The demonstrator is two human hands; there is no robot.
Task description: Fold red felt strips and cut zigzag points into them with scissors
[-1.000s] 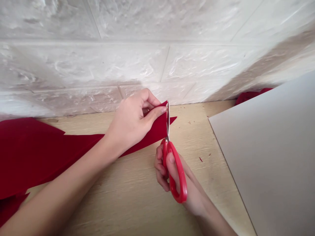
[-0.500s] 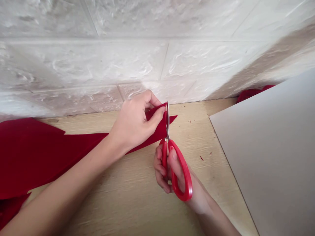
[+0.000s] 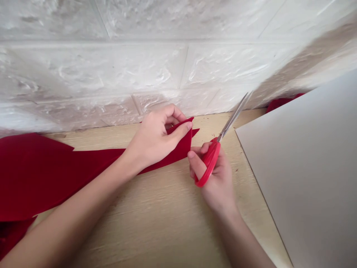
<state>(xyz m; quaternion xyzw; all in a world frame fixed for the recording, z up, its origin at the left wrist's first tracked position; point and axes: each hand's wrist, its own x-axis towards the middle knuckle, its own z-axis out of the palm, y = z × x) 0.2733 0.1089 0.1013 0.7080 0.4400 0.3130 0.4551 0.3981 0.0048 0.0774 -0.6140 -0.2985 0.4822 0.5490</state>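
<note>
Dark red fabric stretches from the left side to the middle of the wooden surface. Near its narrow right end, my left hand pinches a folded layer between thumb and fingers. A pointed tip of the fabric sticks out just past the fold. My right hand is wrapped round red-handled scissors, its thumb through one loop. The scissors' blades look closed and point up and to the right, away from the fabric. My right thumb and fingertips are at the lower corner of the folded end; whether they grip it I cannot tell.
A white textured brick-pattern wall rises behind the wooden surface. On the right lies a large pale board, with more red material partly hidden behind it. Small red scraps lie between the fabric and the board.
The scissors have left the fabric's end, where their blades were around it, and have swung to the right with blades closed. My right hand has moved up to the fabric's lower corner.
</note>
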